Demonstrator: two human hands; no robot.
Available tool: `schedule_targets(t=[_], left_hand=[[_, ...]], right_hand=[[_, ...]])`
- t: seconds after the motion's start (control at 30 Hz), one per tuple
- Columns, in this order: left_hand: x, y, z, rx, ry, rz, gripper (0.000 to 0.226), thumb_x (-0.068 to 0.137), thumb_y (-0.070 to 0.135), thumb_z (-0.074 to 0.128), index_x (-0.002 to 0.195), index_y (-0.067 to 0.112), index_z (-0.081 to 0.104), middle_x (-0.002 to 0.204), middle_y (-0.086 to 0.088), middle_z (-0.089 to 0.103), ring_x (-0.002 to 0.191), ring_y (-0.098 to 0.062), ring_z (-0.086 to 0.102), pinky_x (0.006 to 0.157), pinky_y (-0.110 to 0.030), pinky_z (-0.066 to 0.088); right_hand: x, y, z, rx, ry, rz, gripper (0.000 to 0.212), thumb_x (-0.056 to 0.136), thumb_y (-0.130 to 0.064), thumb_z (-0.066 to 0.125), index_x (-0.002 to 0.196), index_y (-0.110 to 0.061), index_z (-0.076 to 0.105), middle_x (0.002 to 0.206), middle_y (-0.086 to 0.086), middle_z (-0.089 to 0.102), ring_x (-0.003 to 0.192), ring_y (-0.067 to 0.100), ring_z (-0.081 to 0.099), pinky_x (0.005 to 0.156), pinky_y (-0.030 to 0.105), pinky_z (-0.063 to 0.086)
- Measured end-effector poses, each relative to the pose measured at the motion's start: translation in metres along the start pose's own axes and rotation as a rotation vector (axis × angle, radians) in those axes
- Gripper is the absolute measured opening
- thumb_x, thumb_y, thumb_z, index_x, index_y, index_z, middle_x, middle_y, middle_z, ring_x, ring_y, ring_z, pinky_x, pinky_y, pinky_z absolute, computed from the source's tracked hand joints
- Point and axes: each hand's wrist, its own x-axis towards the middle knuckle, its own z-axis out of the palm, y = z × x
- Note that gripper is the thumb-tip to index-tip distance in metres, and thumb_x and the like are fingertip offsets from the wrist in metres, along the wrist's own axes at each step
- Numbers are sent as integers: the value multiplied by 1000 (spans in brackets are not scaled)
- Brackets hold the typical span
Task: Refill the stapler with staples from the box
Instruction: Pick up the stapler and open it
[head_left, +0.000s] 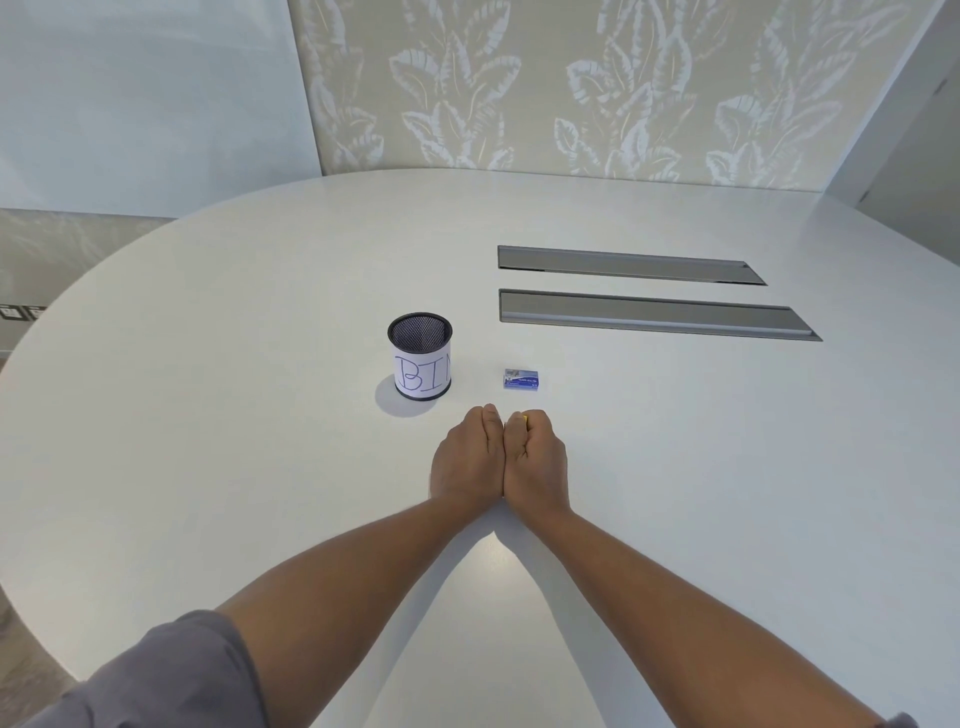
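Note:
A small blue staple box (521, 379) lies closed on the white table (208, 415), just beyond my hands. My left hand (467, 462) and my right hand (536, 460) rest side by side on the table, pressed together with fingers curled. A sliver of yellow (525, 419) shows between the fingers of my right hand; it looks like a small yellow stapler, mostly hidden by both hands. I cannot tell whether my left hand also grips it.
A black mesh cup (420, 357) with a paper label reading "BIN" stands left of the box. Two long grey cable-slot covers (644, 312) are set in the table behind. A leaf-patterned wall lies past the far edge.

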Motion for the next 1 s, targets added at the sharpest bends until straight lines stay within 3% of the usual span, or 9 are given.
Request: schedule_targets(t=[0.23,0.43,0.6,0.7,0.8,0.87,1.0], left_hand=[[4,-1,3,-38,65,-23,42,100,47,17,71,25,38,71,5,56,68,-21,53,64,-37,35],[7,-3,3,-160,95,-40,51,95,60,12,74,25,42,72,7,58,72,-13,56,66,-36,36],[13,-7,-8,-375,94,-50,44,106,48,29,74,23,46,64,16,61,62,1,54,62,-19,39],[14,-12,-16,-507,48,-65,36,106,34,38,80,15,53,64,9,59,61,-11,54,63,-28,48],[12,-14,-19,-656,40,-103,27,103,21,42,87,7,59,62,4,59,54,-11,52,51,-22,46],[14,-16,-21,-689,45,-106,27,103,16,41,84,11,59,62,3,59,55,-10,51,54,-25,46],[20,-22,-22,-755,48,-156,27,105,16,44,88,20,65,74,0,64,64,-11,60,65,-23,57]], right_hand=[[3,0,-1,56,76,42,25,102,-27,36,79,-20,41,63,-9,51,58,13,45,59,38,41],[5,-2,-4,140,85,46,27,106,-31,37,87,-14,45,68,0,56,61,19,52,61,39,45],[2,-1,-11,223,95,28,23,104,-35,46,90,-17,47,64,-4,63,59,4,58,56,19,44],[-1,0,-14,264,74,72,18,94,-35,56,89,-21,46,69,0,69,60,20,62,57,33,52],[-3,1,-20,280,80,114,19,85,-29,66,88,-28,47,72,-3,66,61,22,65,58,36,58],[-4,2,-25,292,52,135,24,83,-24,69,88,-28,47,80,5,69,69,29,70,64,43,60],[-9,7,-31,297,-26,120,24,82,-18,74,87,-25,52,88,-3,77,79,25,73,70,43,59]])
